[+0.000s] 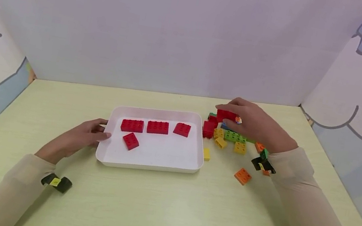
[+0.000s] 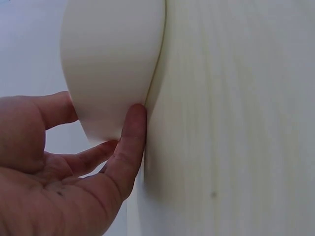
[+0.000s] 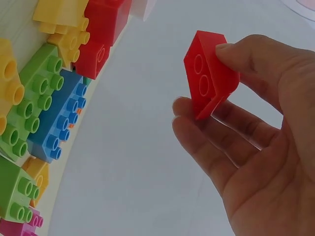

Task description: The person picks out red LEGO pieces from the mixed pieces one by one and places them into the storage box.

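Note:
My right hand point(image 1: 250, 121) pinches a red toy brick point(image 3: 211, 73) between thumb and fingers, held up above the pile of bricks. Seen from the right wrist, the brick's underside with round tubes is turned to the left. At the left end of a white tray point(image 1: 157, 167), my left hand point(image 1: 84, 136) grips the wall, with the thumb at the rim. The left wrist view has the other fingertips against the tray's outer side, low by the table. Inside the tray lie several red bricks point(image 1: 158, 127), spread over its left and back parts.
Right of the tray sits a pile with a light green brick point(image 1: 235, 137), a blue brick point(image 3: 61, 113), red bricks point(image 1: 209, 129) and yellow ones point(image 1: 240, 147). An orange brick point(image 1: 243, 176) lies nearer on the table point(image 1: 163, 215). A pale wall point(image 1: 180, 36) rises behind.

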Tool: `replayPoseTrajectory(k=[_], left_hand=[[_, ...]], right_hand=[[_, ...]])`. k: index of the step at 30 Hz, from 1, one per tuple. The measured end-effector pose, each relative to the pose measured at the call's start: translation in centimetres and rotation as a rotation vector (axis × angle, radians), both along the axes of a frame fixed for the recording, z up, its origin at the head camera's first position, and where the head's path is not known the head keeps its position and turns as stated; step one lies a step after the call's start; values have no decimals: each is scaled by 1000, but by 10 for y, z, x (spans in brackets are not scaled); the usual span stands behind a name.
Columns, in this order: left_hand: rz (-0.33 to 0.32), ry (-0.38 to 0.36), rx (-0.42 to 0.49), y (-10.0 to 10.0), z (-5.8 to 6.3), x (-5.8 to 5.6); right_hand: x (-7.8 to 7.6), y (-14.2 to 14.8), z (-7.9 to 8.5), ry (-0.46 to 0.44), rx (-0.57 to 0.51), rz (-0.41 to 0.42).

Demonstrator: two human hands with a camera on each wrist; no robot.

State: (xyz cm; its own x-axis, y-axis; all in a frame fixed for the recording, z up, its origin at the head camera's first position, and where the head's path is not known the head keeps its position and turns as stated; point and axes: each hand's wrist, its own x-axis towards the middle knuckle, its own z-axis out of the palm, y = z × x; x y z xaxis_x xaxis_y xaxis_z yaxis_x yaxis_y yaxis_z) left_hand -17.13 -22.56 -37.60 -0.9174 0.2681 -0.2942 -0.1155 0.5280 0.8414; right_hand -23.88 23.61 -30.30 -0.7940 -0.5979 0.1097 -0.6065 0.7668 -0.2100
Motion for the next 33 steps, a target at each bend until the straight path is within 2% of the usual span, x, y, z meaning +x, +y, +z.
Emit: replayPoseTrajectory(k=[16, 22, 33], left_hand=[[3, -2, -18, 0, 2, 0], [1, -1, -13, -1, 1, 0], [-2, 1, -15, 0, 2, 0]], right_hand=[[4, -12, 1, 80, -7, 73], [9, -25, 2, 76, -66, 89], [15, -63, 12, -4, -43, 86]])
